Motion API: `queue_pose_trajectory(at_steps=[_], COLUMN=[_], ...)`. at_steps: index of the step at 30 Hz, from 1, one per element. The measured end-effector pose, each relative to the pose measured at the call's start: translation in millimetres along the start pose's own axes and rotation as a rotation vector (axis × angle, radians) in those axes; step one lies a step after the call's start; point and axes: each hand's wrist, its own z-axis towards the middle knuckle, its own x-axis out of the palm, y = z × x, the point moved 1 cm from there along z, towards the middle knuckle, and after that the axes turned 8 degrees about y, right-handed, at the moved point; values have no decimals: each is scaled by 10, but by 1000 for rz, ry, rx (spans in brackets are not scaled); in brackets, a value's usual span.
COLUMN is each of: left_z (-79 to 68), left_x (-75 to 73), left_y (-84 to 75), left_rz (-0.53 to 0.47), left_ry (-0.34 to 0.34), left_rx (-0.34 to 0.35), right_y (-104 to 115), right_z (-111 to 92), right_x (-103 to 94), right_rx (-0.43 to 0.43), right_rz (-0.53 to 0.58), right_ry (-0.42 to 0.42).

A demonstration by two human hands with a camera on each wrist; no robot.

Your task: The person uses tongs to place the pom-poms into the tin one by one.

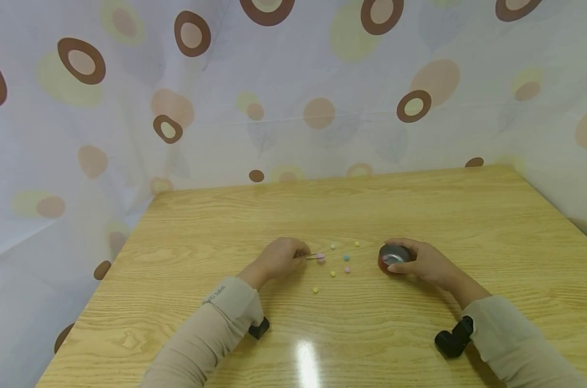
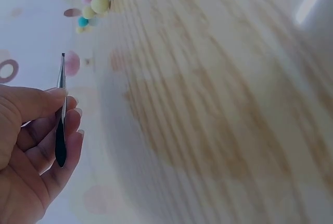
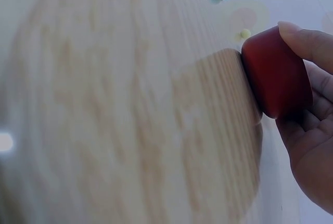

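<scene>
My left hand (image 1: 282, 257) pinches a pair of tweezers (image 2: 62, 109) with a dark handle end and silvery tips. The tips reach a pink ball (image 1: 320, 257), which overlaps them in the head and left wrist views. On the right, my right hand (image 1: 426, 262) grips a small round container (image 3: 276, 73), red outside and silvery inside, thumb and fingers on opposite sides of it. A bit of pink shows inside its rim in the head view. Between the hands lie a blue ball (image 1: 346, 258), another pink ball (image 1: 347, 270) and several pale yellow balls (image 1: 333, 274).
The wood-grain table (image 1: 216, 215) extends around both hands. Behind it and along its sides hangs a pale sheet (image 1: 293, 145) with brown and yellow spots. A glare patch (image 1: 307, 364) shines near the front edge. Black wrist cameras (image 1: 453, 338) sit at both cuffs.
</scene>
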Motion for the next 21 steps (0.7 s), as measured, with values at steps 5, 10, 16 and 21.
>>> queue_pose_trajectory(at_steps=[5,10,16,21], left_z=[35,85,148,200], left_x=[-7,-3,-5,-10], left_y=[-51,-102,-176,-244], left_rz=[22,37,23,3], left_ry=[-13,-30,-27,-21], left_rx=[17,49,61,75], right_y=[7,1,-5,9], right_z=[-5,-3,-1,-2], right_x=[-2,1,1,-2], right_rx=[1,-7,-17,-15], right_rz=[11,17,13,13], right_ry=[3,8,6,5])
